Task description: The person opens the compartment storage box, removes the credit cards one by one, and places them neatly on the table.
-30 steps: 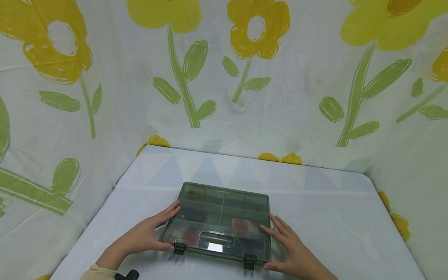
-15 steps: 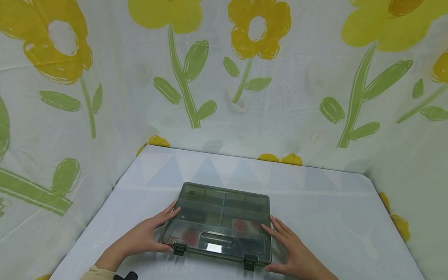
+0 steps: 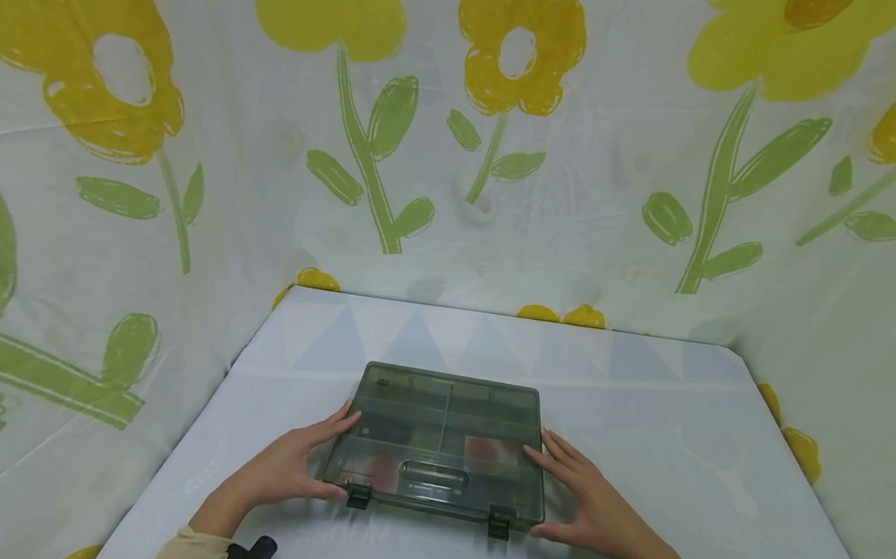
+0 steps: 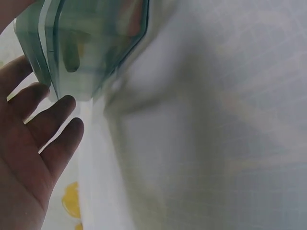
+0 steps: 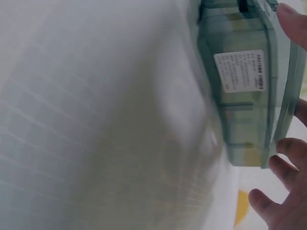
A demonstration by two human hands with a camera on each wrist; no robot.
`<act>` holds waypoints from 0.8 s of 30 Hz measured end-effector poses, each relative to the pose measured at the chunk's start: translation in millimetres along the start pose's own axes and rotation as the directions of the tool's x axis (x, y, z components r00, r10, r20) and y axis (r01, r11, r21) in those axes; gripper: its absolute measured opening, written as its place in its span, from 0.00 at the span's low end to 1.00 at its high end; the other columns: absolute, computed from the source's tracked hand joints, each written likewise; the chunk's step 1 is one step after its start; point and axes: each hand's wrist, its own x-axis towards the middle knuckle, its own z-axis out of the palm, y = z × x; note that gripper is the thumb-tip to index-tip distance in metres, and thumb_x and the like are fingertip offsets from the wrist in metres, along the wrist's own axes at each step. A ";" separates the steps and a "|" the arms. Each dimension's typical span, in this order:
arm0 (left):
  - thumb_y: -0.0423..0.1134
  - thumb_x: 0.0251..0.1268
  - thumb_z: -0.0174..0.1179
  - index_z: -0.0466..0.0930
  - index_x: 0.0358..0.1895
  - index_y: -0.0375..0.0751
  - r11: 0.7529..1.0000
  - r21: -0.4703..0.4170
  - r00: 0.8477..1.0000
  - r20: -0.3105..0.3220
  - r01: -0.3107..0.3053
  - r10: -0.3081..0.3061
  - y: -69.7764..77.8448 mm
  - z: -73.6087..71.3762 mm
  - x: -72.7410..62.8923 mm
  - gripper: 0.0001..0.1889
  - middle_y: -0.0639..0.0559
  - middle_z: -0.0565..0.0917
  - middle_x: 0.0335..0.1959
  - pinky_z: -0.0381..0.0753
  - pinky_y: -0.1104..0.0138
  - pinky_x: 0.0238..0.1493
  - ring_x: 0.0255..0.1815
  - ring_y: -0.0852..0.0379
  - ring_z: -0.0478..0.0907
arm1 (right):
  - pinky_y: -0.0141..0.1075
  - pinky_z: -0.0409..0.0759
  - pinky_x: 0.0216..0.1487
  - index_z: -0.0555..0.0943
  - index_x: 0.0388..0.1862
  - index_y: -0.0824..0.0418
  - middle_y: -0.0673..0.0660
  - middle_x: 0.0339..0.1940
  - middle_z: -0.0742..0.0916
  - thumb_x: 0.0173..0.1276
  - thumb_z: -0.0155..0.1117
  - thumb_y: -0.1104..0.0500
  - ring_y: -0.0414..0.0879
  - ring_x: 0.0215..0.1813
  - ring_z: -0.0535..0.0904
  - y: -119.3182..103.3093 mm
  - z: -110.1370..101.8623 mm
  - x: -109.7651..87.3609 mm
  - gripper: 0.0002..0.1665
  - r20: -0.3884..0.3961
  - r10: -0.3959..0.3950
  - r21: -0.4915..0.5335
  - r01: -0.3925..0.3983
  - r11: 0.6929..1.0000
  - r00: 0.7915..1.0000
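A flat, see-through grey-green plastic storage box [image 3: 426, 429] lies on the table with its lid down. Dividers and reddish round shapes show dimly through the lid. Two dark clasps stick out at the front edge, one being the left clasp [image 3: 359, 497]. My left hand [image 3: 282, 472] touches the left side, its thumb near the front corner and its fingers spread and nearly straight. Along the right side rests my right hand [image 3: 588, 502], with one finger on the lid and the thumb by the front corner. A white printed label [image 5: 241, 71] shows on the box's side in the right wrist view.
The white table [image 3: 680, 456] has pale blue triangles along its back edge. Behind and beside it hangs a white cloth with yellow flowers [image 3: 518, 53]. A black rod-like object [image 3: 259, 552] sits by the left sleeve.
My fingers have shifted slightly along both sides of the box. A bright reflection near the lid's handle has faded. The box stays in place.
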 end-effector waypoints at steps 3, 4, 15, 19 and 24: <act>0.69 0.49 0.72 0.60 0.80 0.48 1.000 0.010 1.000 -0.002 0.004 -0.004 2.0 -2.1 0.5 0.56 0.47 0.54 0.82 0.82 0.44 0.60 0.74 0.40 0.67 | 0.72 0.74 0.61 0.67 0.80 0.50 0.62 0.82 0.62 0.55 0.78 0.35 0.65 0.78 0.59 -0.2 -4.3 1.3 0.57 0.002 -0.015 0.009 0.015 1.000 1.000; 0.69 0.50 0.72 0.60 0.80 0.48 1.000 0.010 1.000 -0.004 0.005 -0.005 2.7 -2.8 0.8 0.56 0.47 0.55 0.82 0.83 0.43 0.59 0.73 0.40 0.68 | 0.71 0.75 0.61 0.67 0.79 0.51 0.62 0.82 0.63 0.55 0.78 0.34 0.64 0.78 0.59 -0.5 -6.1 2.0 0.57 0.006 -0.015 0.004 0.015 1.000 1.000; 0.50 0.68 0.68 0.79 0.68 0.46 0.993 -0.109 0.996 -0.071 0.053 -0.060 -1.5 -10.7 1.7 0.27 0.43 0.72 0.73 0.78 0.36 0.61 0.70 0.36 0.71 | 0.65 0.80 0.59 0.70 0.78 0.49 0.59 0.79 0.68 0.55 0.76 0.31 0.61 0.75 0.68 -6.2 -15.7 5.4 0.55 0.041 0.008 -0.011 -0.007 1.000 0.999; 0.60 0.59 0.72 0.74 0.72 0.46 0.995 -0.085 0.998 -0.022 0.058 -0.060 -2.4 -10.1 0.7 0.40 0.45 0.69 0.76 0.80 0.38 0.60 0.71 0.36 0.71 | 0.64 0.80 0.59 0.70 0.77 0.49 0.59 0.79 0.68 0.55 0.76 0.31 0.60 0.74 0.70 -5.2 -14.0 5.0 0.55 0.022 -0.006 -0.030 0.007 1.000 1.000; 0.67 0.45 0.75 0.65 0.78 0.45 0.998 -0.045 0.999 0.013 0.041 -0.041 -0.1 -6.6 -1.4 0.56 0.45 0.62 0.79 0.79 0.38 0.61 0.73 0.35 0.67 | 0.64 0.80 0.60 0.70 0.77 0.50 0.58 0.79 0.69 0.54 0.78 0.32 0.59 0.74 0.70 -4.2 -13.0 5.2 0.55 -0.012 -0.024 -0.049 0.024 0.999 1.000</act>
